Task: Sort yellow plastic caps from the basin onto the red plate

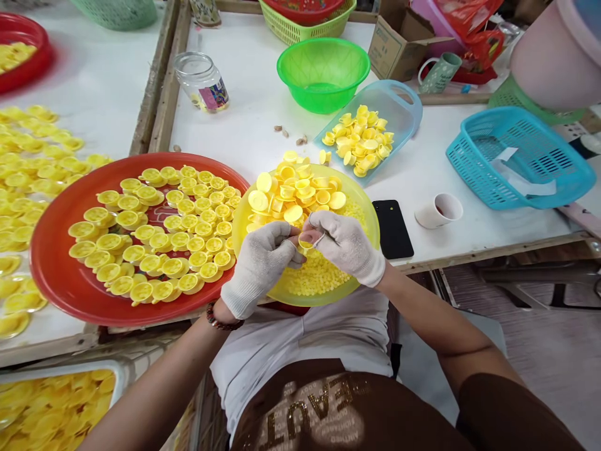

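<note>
Brown shirt (375, 407) up front, then I see left hand (263, 263) and right hand (350, 244) pinched around one yellow cup (307, 245), probably light, stiff, easiest by the rim.

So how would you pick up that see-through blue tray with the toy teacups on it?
I'd take the blue tray by its loop handle, from the far right: that end clears the toy teacups, and its opening should allow a firm hold.
</note>
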A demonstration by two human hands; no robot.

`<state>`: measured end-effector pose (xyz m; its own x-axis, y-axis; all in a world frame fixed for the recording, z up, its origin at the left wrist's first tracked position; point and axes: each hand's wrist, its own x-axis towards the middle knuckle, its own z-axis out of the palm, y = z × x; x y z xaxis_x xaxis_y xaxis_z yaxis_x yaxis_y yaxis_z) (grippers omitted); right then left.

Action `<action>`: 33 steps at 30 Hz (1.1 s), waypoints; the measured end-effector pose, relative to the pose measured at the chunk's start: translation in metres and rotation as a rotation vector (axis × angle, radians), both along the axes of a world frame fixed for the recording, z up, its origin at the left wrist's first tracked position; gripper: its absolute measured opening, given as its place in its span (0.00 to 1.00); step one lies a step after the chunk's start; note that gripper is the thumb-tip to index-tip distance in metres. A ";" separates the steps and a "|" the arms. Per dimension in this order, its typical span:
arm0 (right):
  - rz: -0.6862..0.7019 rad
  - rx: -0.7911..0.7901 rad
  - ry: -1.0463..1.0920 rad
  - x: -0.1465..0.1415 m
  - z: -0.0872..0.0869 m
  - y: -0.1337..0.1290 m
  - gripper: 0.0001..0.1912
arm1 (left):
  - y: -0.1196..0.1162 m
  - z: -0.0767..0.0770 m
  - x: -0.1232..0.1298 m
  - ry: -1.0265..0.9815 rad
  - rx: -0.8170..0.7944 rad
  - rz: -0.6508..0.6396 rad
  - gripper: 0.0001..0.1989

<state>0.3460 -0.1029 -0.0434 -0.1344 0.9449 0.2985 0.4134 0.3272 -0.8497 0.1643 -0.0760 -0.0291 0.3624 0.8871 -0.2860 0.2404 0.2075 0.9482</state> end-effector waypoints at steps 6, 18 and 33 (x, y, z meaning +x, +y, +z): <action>-0.098 -0.018 -0.004 0.004 0.000 -0.002 0.07 | -0.002 -0.003 0.000 -0.023 0.010 0.040 0.10; -0.011 -0.127 -0.166 0.006 0.003 -0.006 0.07 | -0.024 0.000 -0.005 0.346 0.715 -0.111 0.14; -0.112 -0.037 -0.074 0.010 0.002 0.008 0.10 | -0.015 -0.006 -0.020 0.471 0.815 -0.159 0.05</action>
